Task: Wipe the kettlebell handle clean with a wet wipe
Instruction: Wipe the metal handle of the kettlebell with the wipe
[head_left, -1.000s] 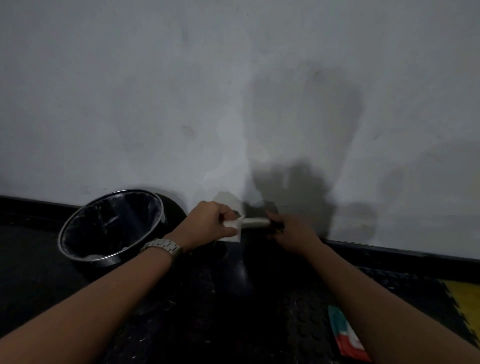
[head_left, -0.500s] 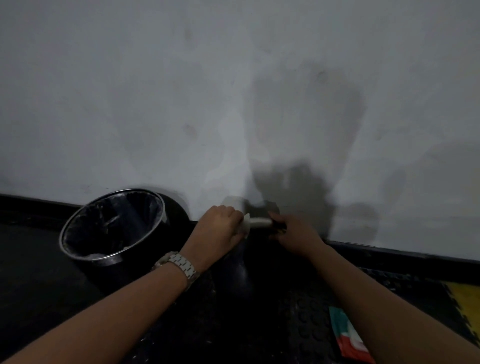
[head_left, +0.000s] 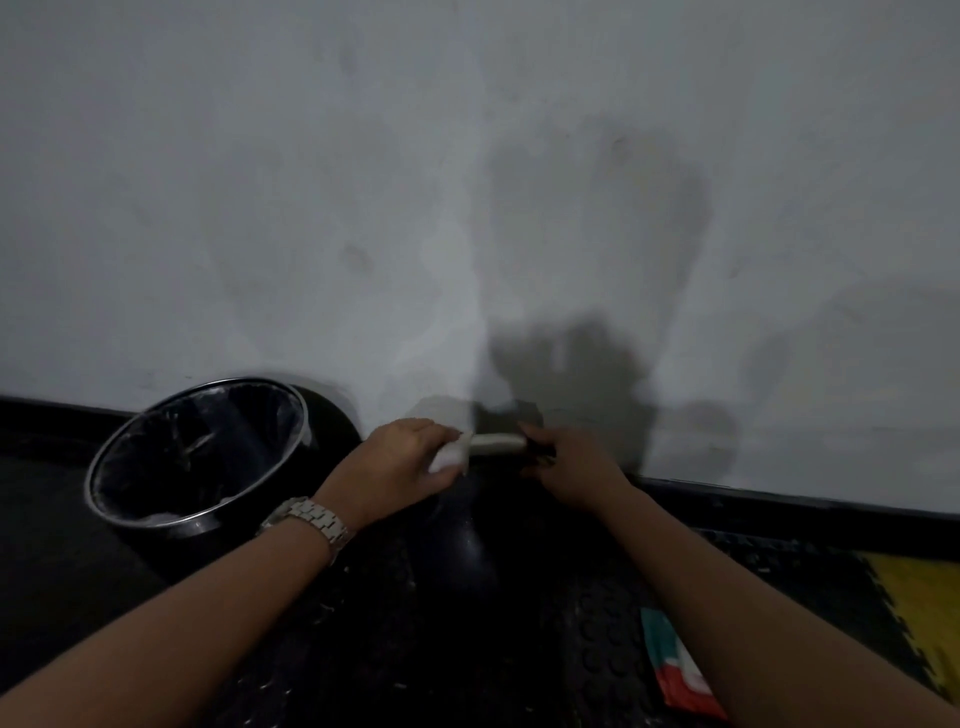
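Observation:
A black kettlebell (head_left: 467, 540) stands on the dark floor mat close to the wall. Its handle (head_left: 496, 443) runs left to right, with a pale middle section showing between my hands. My left hand (head_left: 400, 462), a metal watch on its wrist, grips a bunched white wet wipe (head_left: 451, 456) around the handle's left end. My right hand (head_left: 566, 465) grips the handle's dark right end. The body of the kettlebell is hard to make out in the dim light.
A black bin (head_left: 197, 457) with a shiny rim and a plastic liner stands left of the kettlebell against the wall. A red, white and teal wipe packet (head_left: 675, 670) lies on the mat under my right forearm. A yellow mat tile (head_left: 919, 613) lies at the far right.
My left hand has rolled over the handle's left end, bunching the wipe from a hanging flap into a wad under its fingers. My right hand has kept its grip.

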